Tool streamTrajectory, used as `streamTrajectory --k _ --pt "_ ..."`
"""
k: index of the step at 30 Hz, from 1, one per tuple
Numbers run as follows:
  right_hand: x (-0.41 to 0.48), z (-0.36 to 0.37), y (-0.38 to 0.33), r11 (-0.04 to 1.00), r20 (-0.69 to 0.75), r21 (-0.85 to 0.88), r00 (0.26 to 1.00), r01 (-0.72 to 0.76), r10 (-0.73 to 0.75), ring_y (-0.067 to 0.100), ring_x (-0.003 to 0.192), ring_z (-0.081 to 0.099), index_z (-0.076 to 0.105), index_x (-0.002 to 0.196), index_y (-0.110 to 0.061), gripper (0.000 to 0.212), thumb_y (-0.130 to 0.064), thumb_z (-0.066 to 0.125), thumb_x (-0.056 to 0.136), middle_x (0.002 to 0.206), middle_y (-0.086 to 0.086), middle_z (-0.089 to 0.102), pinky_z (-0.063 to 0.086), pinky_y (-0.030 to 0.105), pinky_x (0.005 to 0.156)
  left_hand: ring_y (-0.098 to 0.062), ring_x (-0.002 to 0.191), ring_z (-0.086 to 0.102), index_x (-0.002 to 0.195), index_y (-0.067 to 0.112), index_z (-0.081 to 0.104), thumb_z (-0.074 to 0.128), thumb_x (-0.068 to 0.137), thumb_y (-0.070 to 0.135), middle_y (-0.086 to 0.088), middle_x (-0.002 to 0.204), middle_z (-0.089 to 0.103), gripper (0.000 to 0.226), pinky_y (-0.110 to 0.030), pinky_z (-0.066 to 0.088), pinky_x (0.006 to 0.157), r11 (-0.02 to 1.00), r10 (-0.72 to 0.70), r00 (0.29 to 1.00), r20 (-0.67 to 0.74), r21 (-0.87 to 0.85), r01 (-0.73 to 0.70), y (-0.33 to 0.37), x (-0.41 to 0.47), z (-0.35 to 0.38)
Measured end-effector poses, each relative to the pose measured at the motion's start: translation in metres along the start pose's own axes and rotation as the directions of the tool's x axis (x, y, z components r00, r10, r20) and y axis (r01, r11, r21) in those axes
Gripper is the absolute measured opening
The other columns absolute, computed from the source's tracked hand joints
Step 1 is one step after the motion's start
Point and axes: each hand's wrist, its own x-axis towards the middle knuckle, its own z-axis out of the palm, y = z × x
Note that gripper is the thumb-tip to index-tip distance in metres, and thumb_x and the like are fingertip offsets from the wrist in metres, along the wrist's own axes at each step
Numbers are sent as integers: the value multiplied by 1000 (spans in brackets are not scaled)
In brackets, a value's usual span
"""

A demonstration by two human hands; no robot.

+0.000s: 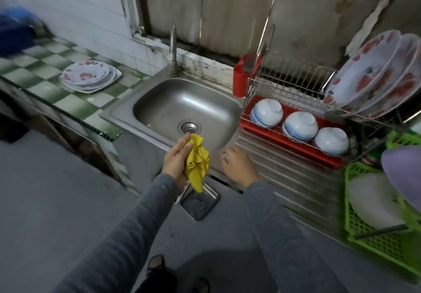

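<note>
- Closest to my view, two grey sleeves (127,231) reach toward the steel sink (159,101).
- I have the left hand (176,161) over the sink's front rim. It grips a crumpled yellow cloth (198,162) against the palm, with the fingers lying fairly straight along it. The thumb is hidden behind the cloth.
- The cloth's upper end sits above the sink's near edge, just short of the drain strainer (189,126). Its tail hangs down in front of the sink.
- The right hand (237,165) rests palm down on the ribbed drainboard (284,171), just right of the sink. Its fingers are loosely bent and hold nothing.
- A green plastic basket (373,244) stands well right of the sink.
- Right of the sink, three upturned white-and-blue bowls (300,126) sit in a wire dish rack (293,73) over a red tray (293,148).
- A red cutlery holder (239,83) hangs at the sink's far right corner.
- The faucet (174,48) rises behind the sink.
- Left of the sink, stacked floral plates (90,76) lie on the green-checked counter (75,103).
- Far right of the sink, floral plates (364,71) stand upright in the rack.
</note>
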Motion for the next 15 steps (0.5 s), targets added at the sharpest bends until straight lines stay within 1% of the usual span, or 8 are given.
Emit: streamTrajectory --k 3,4,6,7,8,11,14,15 --pt "21 25 -42 998 161 -51 986 44 -35 39 108 59 63 105 0 29 -21 45 99 113 24 64 47 42 89 -27 94 67 137 8 55 52 99 1 -11 108 72 39 -48 56 92 999 51 993 -109 5 -51 21 4 -44" --pt "28 33 -59 996 200 -65 979 64 -49 39 109 59 63 107 -1 29 -21 44 100 115 24 63 47 42 89 -23 92 69 138 8 54 52 99 1 -8 105 74 39 -44 57 90 998 70 987 -144 7 -70 31 6 -59" --pt "43 49 -92 993 255 -70 964 95 -75 40 111 60 63 114 -2 30 -21 46 100 118 24 63 49 42 90 -10 78 70 139 13 51 49 100 0 2 95 74 41 -27 60 70 995 99 977 -189 31 -95 54 9 -88" --pt "52 58 -108 991 274 -63 957 117 -96 40 111 59 63 117 -2 30 -21 46 100 120 24 63 50 41 90 -8 76 69 139 15 50 48 101 0 2 98 72 41 -23 59 64 994 110 972 -207 43 -104 66 11 -103" --pt "61 68 -125 988 290 -54 949 142 -120 40 111 59 63 118 -2 30 -21 47 100 119 24 63 49 41 90 -9 79 67 140 15 49 47 101 0 -1 105 69 41 -22 59 64 992 119 967 -225 56 -109 79 13 -118" --pt "89 100 -177 979 298 -53 939 197 -172 39 110 59 61 111 -5 27 -24 46 100 117 22 62 47 40 88 -19 96 63 142 9 49 48 101 0 -12 126 61 42 -29 56 84 988 152 953 -264 82 -135 115 27 -168" --pt "116 126 -234 969 313 -49 925 241 -214 38 115 57 61 119 -6 31 -25 43 102 123 20 61 48 43 94 -28 114 60 141 8 51 51 100 0 -16 134 59 42 -48 48 103 982 180 937 -299 107 -155 153 44 -216" --pt "123 133 -247 966 319 -46 920 254 -227 37 116 57 61 121 -6 32 -25 43 102 124 20 61 48 43 95 -30 119 60 141 8 52 52 99 0 -16 135 59 42 -51 45 107 981 189 933 -305 108 -163 163 49 -227"
